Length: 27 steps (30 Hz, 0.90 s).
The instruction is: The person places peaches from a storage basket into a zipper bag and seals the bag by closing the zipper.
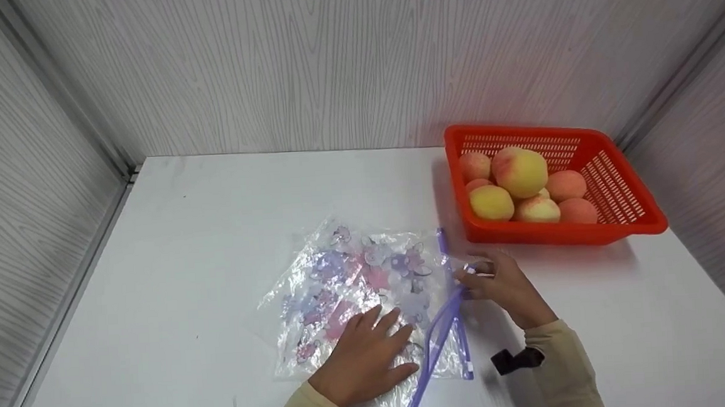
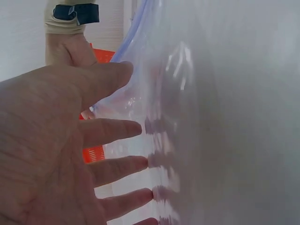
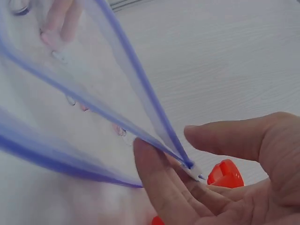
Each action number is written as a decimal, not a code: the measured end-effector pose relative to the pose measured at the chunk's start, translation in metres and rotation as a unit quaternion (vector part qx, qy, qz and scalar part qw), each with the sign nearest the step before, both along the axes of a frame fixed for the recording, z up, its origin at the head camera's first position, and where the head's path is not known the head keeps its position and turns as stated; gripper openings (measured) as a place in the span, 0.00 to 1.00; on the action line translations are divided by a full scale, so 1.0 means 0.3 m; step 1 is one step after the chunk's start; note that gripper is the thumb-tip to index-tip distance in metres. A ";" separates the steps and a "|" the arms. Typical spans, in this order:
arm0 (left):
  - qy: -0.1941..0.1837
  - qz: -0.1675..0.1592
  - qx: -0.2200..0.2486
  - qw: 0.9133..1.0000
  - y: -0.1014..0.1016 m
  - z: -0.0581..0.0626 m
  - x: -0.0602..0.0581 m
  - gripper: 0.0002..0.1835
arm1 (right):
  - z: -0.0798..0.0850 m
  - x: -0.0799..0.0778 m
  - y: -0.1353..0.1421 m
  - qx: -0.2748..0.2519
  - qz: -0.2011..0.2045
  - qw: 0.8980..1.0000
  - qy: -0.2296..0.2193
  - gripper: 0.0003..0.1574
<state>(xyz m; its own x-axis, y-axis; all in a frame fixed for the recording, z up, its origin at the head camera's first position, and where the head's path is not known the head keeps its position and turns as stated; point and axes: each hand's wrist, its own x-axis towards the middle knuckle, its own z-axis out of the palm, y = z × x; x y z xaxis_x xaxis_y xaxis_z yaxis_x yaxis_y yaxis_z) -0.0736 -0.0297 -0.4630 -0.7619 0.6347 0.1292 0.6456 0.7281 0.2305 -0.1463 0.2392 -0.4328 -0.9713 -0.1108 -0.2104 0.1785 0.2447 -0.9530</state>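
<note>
A clear zip bag (image 1: 376, 272) with pink and blue cartoon prints lies on the white table, its purple zip strip (image 3: 133, 63) raised at the right and its mouth spread apart. Underneath is a second clear bag whose purple strip (image 1: 464, 348) runs along the right side. My left hand (image 1: 365, 357) rests on the plastic, fingers spread. At the far end of the raised strip, my right hand (image 1: 500, 286) holds the corner by the white slider (image 3: 194, 171). Its thumb stands a little off the other fingers in the right wrist view.
A red plastic basket (image 1: 560, 239) with several peaches (image 1: 521, 173) stands at the back right, just beyond my right hand. Pale wood-grain panels (image 1: 279, 70) close off the back and both sides of the table (image 1: 154, 292).
</note>
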 end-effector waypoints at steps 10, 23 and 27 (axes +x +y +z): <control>0.107 0.056 0.062 0.991 0.088 0.019 -0.026 0.28 | 0.019 0.004 -0.007 -0.037 0.037 0.998 0.040 0.34; 0.078 0.026 0.168 0.982 0.129 0.067 -0.039 0.16 | 0.025 0.013 -0.035 -0.106 0.010 0.992 0.067 0.34; 0.001 0.032 0.205 0.978 0.130 0.090 -0.048 0.16 | 0.029 0.015 -0.047 -0.117 0.018 0.990 0.070 0.30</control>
